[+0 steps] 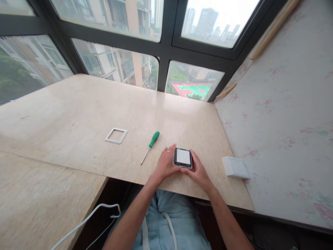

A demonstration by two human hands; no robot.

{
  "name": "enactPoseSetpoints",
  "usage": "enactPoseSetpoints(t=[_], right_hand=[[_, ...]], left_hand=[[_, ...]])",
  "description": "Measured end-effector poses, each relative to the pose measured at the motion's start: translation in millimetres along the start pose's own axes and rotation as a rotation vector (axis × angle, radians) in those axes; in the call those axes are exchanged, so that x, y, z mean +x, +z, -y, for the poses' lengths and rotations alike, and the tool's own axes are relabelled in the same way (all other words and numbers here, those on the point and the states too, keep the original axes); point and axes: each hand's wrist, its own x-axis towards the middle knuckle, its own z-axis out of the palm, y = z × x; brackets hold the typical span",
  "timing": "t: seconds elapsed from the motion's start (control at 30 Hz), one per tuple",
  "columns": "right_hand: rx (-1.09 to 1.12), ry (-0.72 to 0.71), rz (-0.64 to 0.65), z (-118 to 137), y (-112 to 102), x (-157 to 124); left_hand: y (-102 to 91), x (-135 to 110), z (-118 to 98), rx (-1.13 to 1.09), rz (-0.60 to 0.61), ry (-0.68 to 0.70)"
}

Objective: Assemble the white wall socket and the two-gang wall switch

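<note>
A square wall switch (183, 157) with a white face and a dark grey surround is held between both my hands just above the marble windowsill (78, 111). My left hand (165, 164) grips its left edge, fingers curled round it, a ring on one finger. My right hand (197, 170) grips its right and near edge. A green-handled screwdriver (150, 147) lies just left of my left hand, tip pointing toward me. Farther left lies a white square frame (116, 135), flat on the sill.
A white wall socket (235, 167) sits on the floral wall (286, 121) at the right, close to my right hand. Dark-framed windows (166, 52) run along the back. A white cable (88, 217) hangs below the sill's near edge, beside my lap.
</note>
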Motion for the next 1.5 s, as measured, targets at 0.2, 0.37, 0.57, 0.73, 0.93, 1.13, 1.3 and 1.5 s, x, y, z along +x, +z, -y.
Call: enactPoseSetpoints(t=[0.2,0.37,0.57,0.73,0.93,1.13,1.3,1.5], right_hand=[[-0.183,-0.065,-0.024,-1,-15,3],[-0.340,-0.360,-0.088,5,-8,-4],[-0.602,-0.602,-0.074,9,-2,-9],[-0.749,-0.705,-0.113,10,-2,-8],[-0.793,-0.686,-0.135,10,-2,-8],[-0.692,-0.643,-0.065,4,-6,-7],[-0.583,-0.497,-0.106,-2,-8,-8],[-0.435,-0.307,-0.142,-11,-9,-7]], left_hand=[[11.0,12,-3,0.039,0.008,0.016],[14.1,11,-2,0.114,0.022,0.025],[16.6,7,-1,0.222,0.027,0.047],[19.3,7,1,0.300,-0.004,0.071],[18.7,6,-1,0.320,-0.005,0.068],[18.9,8,0,0.291,-0.014,0.089],[12.0,-4,3,0.175,0.001,0.128],[-31.7,-31,10,-0.314,-0.147,0.081]])
